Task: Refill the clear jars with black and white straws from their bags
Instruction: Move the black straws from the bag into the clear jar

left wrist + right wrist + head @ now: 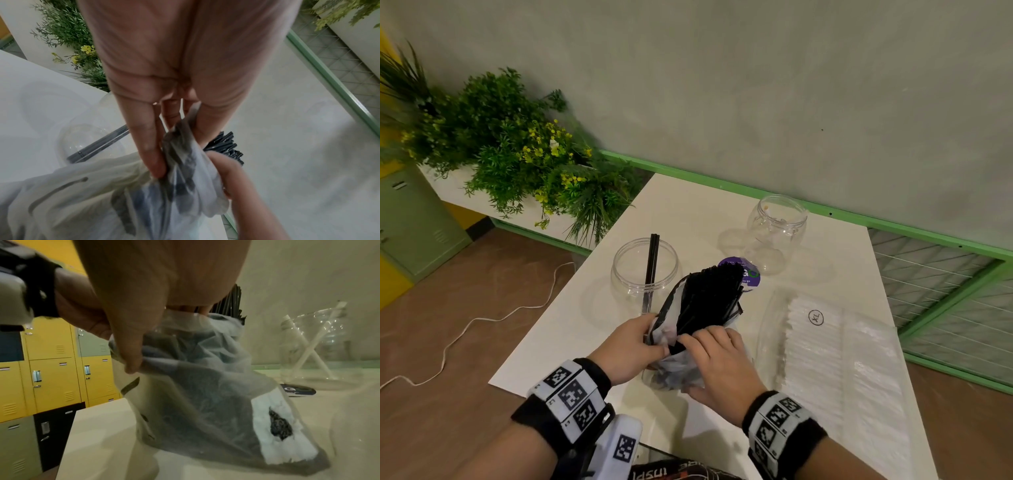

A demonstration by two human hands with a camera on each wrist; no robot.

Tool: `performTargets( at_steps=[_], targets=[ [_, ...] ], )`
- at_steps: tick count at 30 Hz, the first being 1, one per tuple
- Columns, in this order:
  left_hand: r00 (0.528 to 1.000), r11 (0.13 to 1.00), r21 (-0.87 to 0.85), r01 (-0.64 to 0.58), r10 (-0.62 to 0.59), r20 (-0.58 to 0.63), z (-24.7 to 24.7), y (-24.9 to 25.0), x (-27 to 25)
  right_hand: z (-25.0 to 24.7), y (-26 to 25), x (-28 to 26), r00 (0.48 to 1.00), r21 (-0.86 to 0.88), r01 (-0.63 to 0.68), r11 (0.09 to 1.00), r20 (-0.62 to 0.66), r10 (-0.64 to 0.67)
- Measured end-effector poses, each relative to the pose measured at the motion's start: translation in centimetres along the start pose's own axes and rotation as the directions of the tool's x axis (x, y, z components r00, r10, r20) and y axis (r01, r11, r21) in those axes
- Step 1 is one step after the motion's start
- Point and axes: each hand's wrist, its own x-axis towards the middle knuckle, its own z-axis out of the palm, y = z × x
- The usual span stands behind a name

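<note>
Both hands hold the thin plastic bag of black straws (671, 363) upright near the front of the white table (688, 212). My left hand (650, 342) pinches the bag's rim (179, 155) on the left side. My right hand (702, 342) grips the rim on the right, thumb pressed into the plastic (133, 360). The black straws (714, 294) stick out of the bag's mouth. Just behind stands a clear jar (645, 270) with two or three black straws in it. A second clear jar (777, 233) at the back holds a few white straws (308, 353). The bag of white straws (825, 359) lies flat at the right.
A purple round lid (748, 274) lies between the jars. Green plants (517, 147) crowd the table's far left corner. A green rail and wire mesh (945, 284) run along the right. A white cord (482, 318) trails across the floor at left. Yellow lockers (51, 353) stand behind.
</note>
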Motion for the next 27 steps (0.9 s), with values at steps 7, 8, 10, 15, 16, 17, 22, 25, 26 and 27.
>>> performTargets(
  at_steps=[7, 8, 10, 15, 16, 17, 22, 25, 26, 27],
  targets=[
    [0.988, 0.969, 0.225, 0.104, -0.075, -0.134, 0.1, -0.1, 0.0, 0.7, 0.4, 0.9, 0.99, 0.042, -0.015, 0.999, -0.138, 0.021],
    [0.982, 0.958, 0.231, 0.168, -0.142, -0.125, 0.2, 0.0, 0.0, 0.7, 0.4, 0.8, 0.988, 0.052, -0.007, 0.999, -0.154, 0.015],
    [0.951, 0.941, 0.139, 0.309, -0.307, -0.031, 0.6, 0.5, -0.1, 0.7, 0.6, 0.8, 0.986, 0.06, 0.009, 0.998, -0.169, 0.001],
    [0.91, 0.913, -0.022, 0.406, -0.403, 0.097, 1.4, 1.7, -0.2, 1.2, 0.8, 0.4, 0.992, 0.079, 0.007, 0.997, -0.126, 0.003],
    [0.912, 0.912, -0.059, 0.406, -0.399, 0.099, 1.6, 1.7, 0.0, 1.3, 0.8, 0.3, 0.994, 0.084, 0.013, 0.996, -0.108, -0.004],
    [0.916, 0.912, -0.099, 0.397, -0.389, 0.093, 1.6, 1.6, 0.3, 1.2, 0.7, 0.1, 0.995, 0.087, 0.026, 0.996, -0.096, -0.017],
    [0.949, 0.95, -0.055, 0.306, -0.3, 0.099, 1.6, 0.8, 1.0, 1.2, 1.1, -1.7, 0.995, 0.166, 0.095, 0.982, -0.058, -0.086],
    [0.96, 0.962, -0.023, 0.271, -0.268, 0.079, 1.5, 0.0, 1.2, 0.5, 1.1, -2.8, 0.998, 0.352, 0.015, 0.936, -0.06, 0.006],
    [0.967, 0.969, 0.003, 0.246, -0.246, 0.07, 1.5, -0.2, 1.2, 0.2, 1.1, -2.8, 0.996, 0.423, -0.024, 0.906, -0.069, 0.059],
    [0.973, 0.975, 0.042, 0.219, -0.222, 0.064, 1.3, -0.1, 1.1, -0.1, 1.0, -2.6, 0.989, 0.485, -0.062, 0.872, -0.085, 0.118]
  ],
)
